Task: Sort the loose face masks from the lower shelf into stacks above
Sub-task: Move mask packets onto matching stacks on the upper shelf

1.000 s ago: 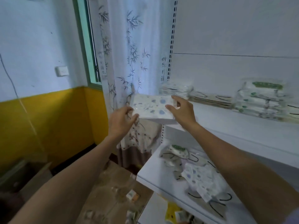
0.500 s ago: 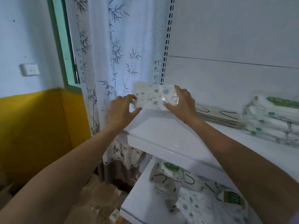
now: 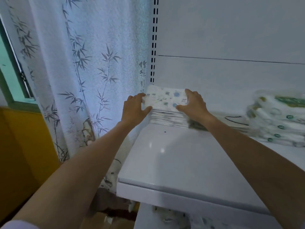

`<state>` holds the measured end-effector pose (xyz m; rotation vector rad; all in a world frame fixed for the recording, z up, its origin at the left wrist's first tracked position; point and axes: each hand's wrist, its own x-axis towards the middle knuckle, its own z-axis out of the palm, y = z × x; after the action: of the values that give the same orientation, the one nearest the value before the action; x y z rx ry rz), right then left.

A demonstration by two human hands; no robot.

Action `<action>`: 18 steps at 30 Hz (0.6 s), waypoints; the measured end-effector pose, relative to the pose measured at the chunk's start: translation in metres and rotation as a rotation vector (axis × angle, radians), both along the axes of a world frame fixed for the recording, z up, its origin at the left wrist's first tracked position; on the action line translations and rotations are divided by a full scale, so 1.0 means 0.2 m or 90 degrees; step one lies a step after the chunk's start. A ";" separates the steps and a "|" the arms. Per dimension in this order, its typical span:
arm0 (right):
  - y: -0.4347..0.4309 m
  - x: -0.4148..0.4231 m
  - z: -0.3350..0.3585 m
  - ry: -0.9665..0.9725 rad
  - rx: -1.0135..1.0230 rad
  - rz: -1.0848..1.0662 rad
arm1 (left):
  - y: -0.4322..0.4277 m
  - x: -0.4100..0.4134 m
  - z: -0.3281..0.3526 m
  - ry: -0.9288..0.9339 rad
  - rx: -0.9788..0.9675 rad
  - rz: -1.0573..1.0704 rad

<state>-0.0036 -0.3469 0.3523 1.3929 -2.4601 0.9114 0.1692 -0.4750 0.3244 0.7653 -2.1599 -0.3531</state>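
Half a second before, the lower shelf (image 3: 148, 217) and its loose masks (image 3: 171, 217) filled the bottom of the view. Now only a sliver of them showed under the lip of the upper shelf (image 3: 173, 162). The blue-dotted mask packet (image 3: 165, 99), held in the air above the shelf's front in that earlier view, had gone to the back left corner. It lay on top of a stack of like packets (image 3: 168, 118). The left hand (image 3: 134, 107) gripped its left end, fingers curled over the top and thumb against the front edge. The right hand (image 3: 194, 104) gripped the right end in the same way.

Both bare forearms reached across the glossy white shelf, and the right wrist hid part of a low flat pile with black ear loops (image 3: 236, 121). Just right of that stood a taller, blurred pile of green-printed packets (image 3: 279, 123). Left of the shelf hung a thin white curtain (image 3: 82, 71) printed with grey bamboo, touching the slotted upright (image 3: 154, 42). A yellow wall (image 3: 21, 154) and a green window frame (image 3: 9, 76) lay further left. The packet's clear wrap shone, and the stack's edges showed as thin layered lines against the smooth white back panel (image 3: 231, 71).
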 end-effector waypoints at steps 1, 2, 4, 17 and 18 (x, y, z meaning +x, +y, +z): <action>-0.02 -0.01 0.00 -0.014 0.021 -0.019 | -0.03 -0.02 -0.01 -0.004 0.026 -0.012; -0.04 -0.01 -0.01 -0.030 0.037 -0.041 | -0.06 -0.05 -0.02 -0.016 0.045 -0.019; -0.08 -0.01 -0.02 -0.067 0.066 -0.083 | -0.10 -0.08 -0.05 -0.059 0.051 -0.009; 0.08 0.11 -0.11 0.045 -0.100 -0.228 | -0.02 -0.09 0.04 0.061 -0.158 -0.132; 0.13 0.10 -0.11 0.059 -0.094 -0.238 | 0.01 -0.09 0.04 0.074 -0.165 -0.158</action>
<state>0.0168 -0.3205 0.3311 0.8667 -2.4100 0.8940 0.1509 -0.4725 0.3330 0.3247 -2.1407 -0.2316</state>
